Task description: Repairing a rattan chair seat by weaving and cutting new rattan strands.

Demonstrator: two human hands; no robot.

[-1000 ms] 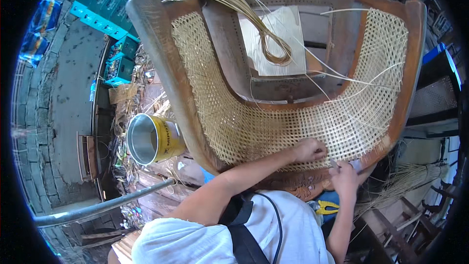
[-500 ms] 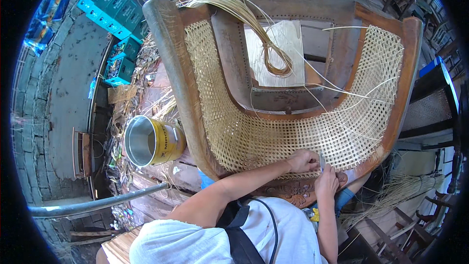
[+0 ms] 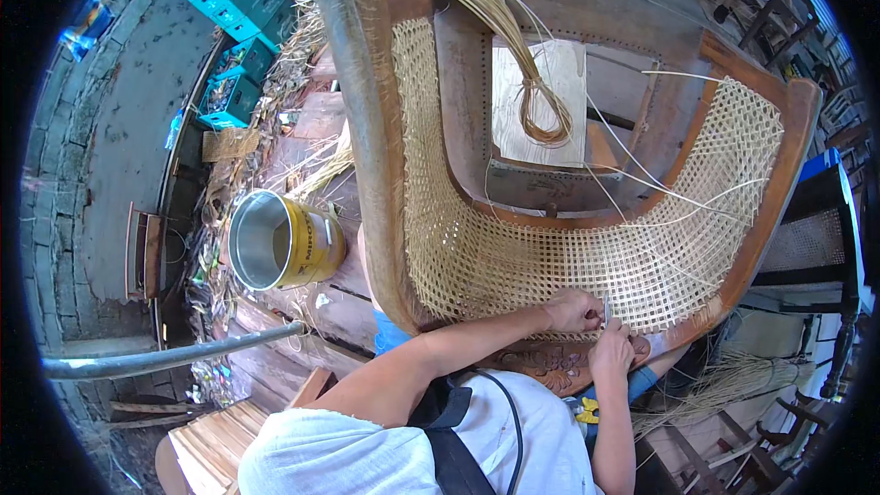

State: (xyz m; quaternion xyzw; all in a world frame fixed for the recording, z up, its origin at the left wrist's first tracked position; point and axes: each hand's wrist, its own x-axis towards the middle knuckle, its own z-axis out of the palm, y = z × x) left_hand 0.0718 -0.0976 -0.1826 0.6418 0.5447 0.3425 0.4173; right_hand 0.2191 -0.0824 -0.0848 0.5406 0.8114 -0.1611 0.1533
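A wooden chair frame (image 3: 779, 165) with a carved lower rail lies before me, its curved back filled with woven cane (image 3: 513, 252). My left hand (image 3: 576, 310) is closed at the lower edge of the weave, fingertips pinched together; what they pinch is too small to make out. Just right of it, my right hand (image 3: 612, 353) grips a thin, pointed metal tool (image 3: 606, 308) that stands upright against the cane, its tip beside my left fingers. Loose cane strands (image 3: 683, 194) trail across the right part of the weave. A looped bundle of cane (image 3: 548, 119) hangs over the frame's far side.
To the left stands a yellow metal bucket (image 3: 316, 243), behind it teal crates (image 3: 229, 96). A grey pipe (image 3: 174, 359) juts in from the left. Yellow-handled pliers (image 3: 588, 411) lie by my right forearm. Cane strips (image 3: 733, 390) and a dark chair (image 3: 807, 229) are at right.
The chair frame has shifted right in the picture and tilted slightly, as the view moved. Both hands stay at nearly the same spot on the cane edge, the metal tool still between them.
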